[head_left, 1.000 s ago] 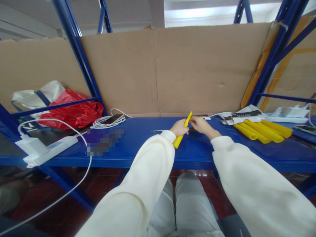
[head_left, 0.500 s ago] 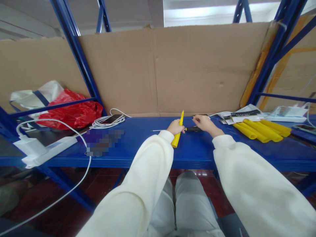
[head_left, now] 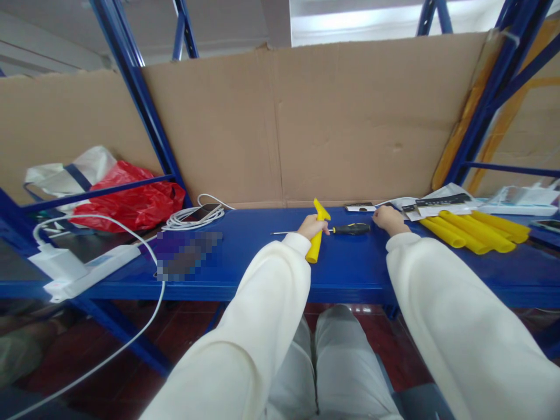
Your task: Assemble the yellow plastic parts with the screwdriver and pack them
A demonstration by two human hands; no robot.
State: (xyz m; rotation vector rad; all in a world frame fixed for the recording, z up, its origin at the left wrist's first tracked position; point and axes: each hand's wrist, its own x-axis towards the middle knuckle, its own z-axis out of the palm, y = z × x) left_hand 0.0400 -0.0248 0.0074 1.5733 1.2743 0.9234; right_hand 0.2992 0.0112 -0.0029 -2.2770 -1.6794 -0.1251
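My left hand (head_left: 313, 226) is closed around a yellow plastic tool (head_left: 313, 252) with a thick round handle and a flared, forked head, held upright over the blue tabletop (head_left: 258, 256). Behind that hand lies a screwdriver (head_left: 352, 228) with a black and yellow handle, its thin shaft pointing left. My right hand (head_left: 389, 220) rests near the back of the table, fingers curled in; whether anything is in them is hidden. Just left of it lies a small black-and-white card (head_left: 360, 207). To its right are several yellow handles (head_left: 476, 232) side by side.
Black-and-white packets (head_left: 446, 205) lie behind the yellow handles. At left are a coiled white cable (head_left: 192, 219), a pixelated flat object (head_left: 188, 256), a white power strip (head_left: 94, 271) and a red plastic bag (head_left: 129, 195). Cardboard (head_left: 350, 122) walls the back edge.
My right hand has moved right, away from the screwdriver, and the small card now shows on the table. My left hand has turned the yellow tool, so its forked head faces me.
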